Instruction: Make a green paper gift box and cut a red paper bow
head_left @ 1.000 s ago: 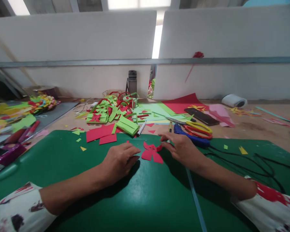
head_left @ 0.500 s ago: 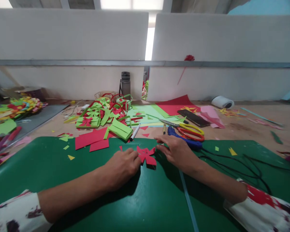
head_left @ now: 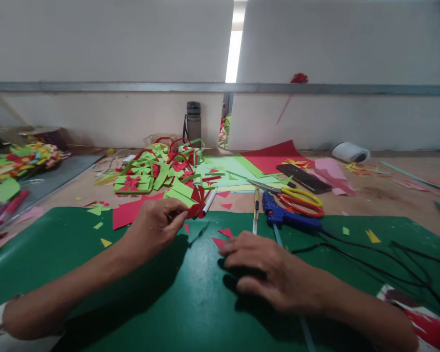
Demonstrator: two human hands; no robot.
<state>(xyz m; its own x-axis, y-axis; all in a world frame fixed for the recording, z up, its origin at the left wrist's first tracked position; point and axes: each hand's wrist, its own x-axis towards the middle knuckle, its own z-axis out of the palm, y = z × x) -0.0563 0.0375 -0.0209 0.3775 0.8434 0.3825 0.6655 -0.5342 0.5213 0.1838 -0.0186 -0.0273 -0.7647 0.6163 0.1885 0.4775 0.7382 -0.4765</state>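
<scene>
My left hand (head_left: 160, 220) is closed, pinching a red paper flower cutout (head_left: 199, 199) between thumb and fingertips. The cutout is raised above the green mat (head_left: 201, 313), in front of a folded light-green paper piece (head_left: 180, 191) and a white marker (head_left: 210, 201). My right hand (head_left: 267, 266) hovers low over the mat with curved fingers and the thumb apart, holding nothing I can see. Its fingertips are beside small red paper scraps (head_left: 218, 242); whether they touch cannot be made out. Red paper sheets (head_left: 122, 215) lie partly behind my left hand.
Right of centre are a utility knife (head_left: 256, 205), a blue glue gun (head_left: 291, 217) with a trailing cord, and scissors (head_left: 300, 198). Behind lie a phone (head_left: 303, 177) and a pile of green and red paper pieces (head_left: 157, 168). A bottle (head_left: 194, 124) stands farther back.
My left hand has lifted the red flower cutout off the mat, up and leftward. My right hand has come away from it, nearer to me. Red scraps show where the cutout was. The view has tilted down.
</scene>
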